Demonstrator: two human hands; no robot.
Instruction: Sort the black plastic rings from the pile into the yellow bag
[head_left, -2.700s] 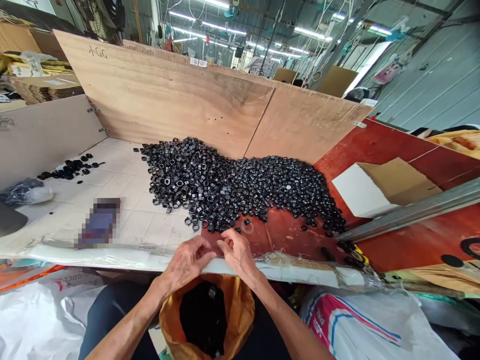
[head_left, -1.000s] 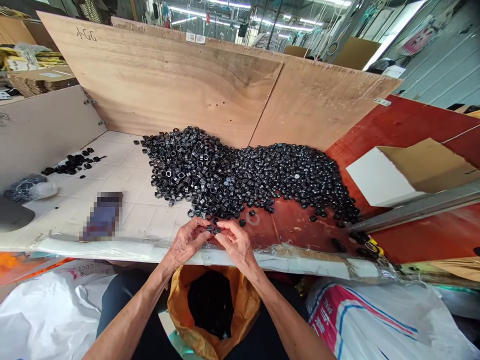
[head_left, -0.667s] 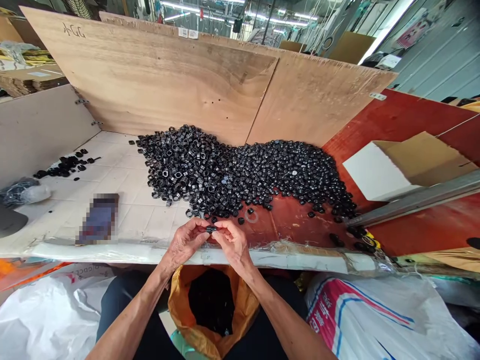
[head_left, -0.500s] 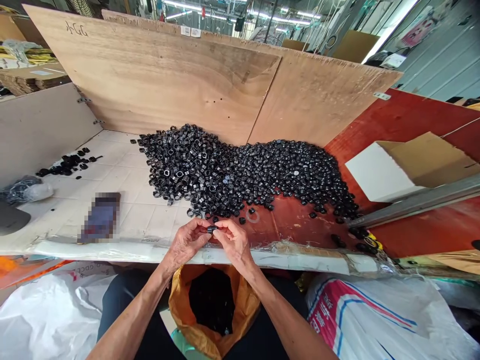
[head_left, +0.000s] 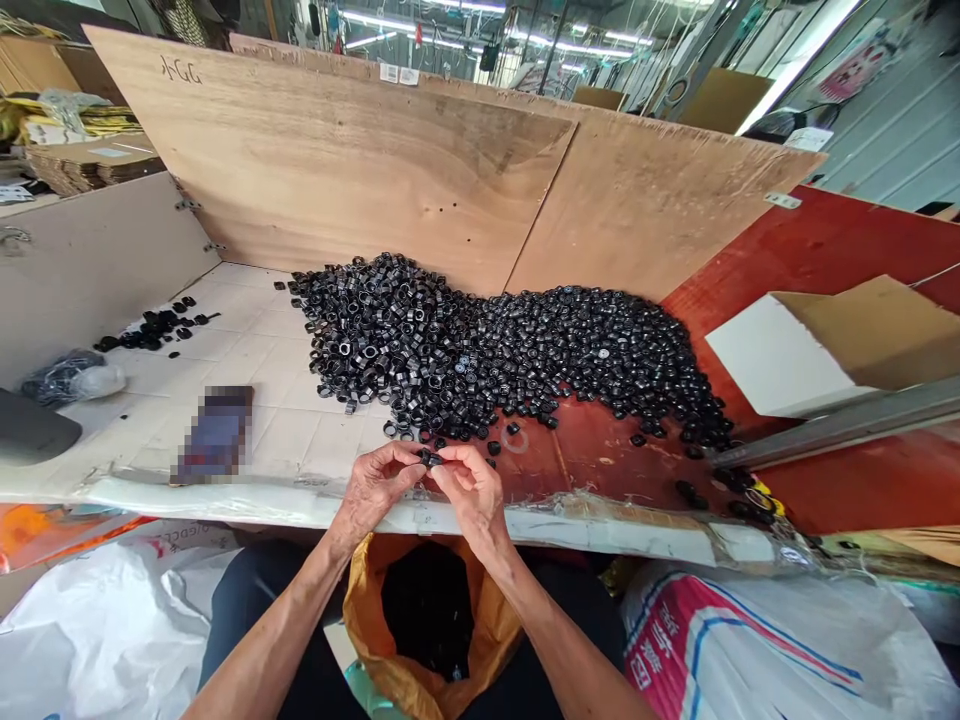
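Observation:
A small black ring (head_left: 430, 458) is pinched between the fingertips of my left hand (head_left: 375, 490) and my right hand (head_left: 469, 497), just above the white-wrapped table edge (head_left: 525, 525). Beyond my fingers spreads a large heap of similar black rings (head_left: 480, 360), lying partly on white tile and partly on a red board (head_left: 592, 460). A few loose rings lie close to my right hand. Below the table edge, between my forearms, an orange sack (head_left: 427, 620) stands open, with black parts filling its inside.
Plywood panels (head_left: 337, 170) stand behind the heap. To the left lie a smaller group of black parts (head_left: 154, 328) and a blurred flat dark object (head_left: 216, 435). On the right are a cardboard box (head_left: 832, 345) and a metal rail (head_left: 840, 430). White woven sacks (head_left: 780, 640) sit below the table.
My hands have closed together from a looser pose onto the small black ring, now held slightly further right. The camera view has also shifted a little.

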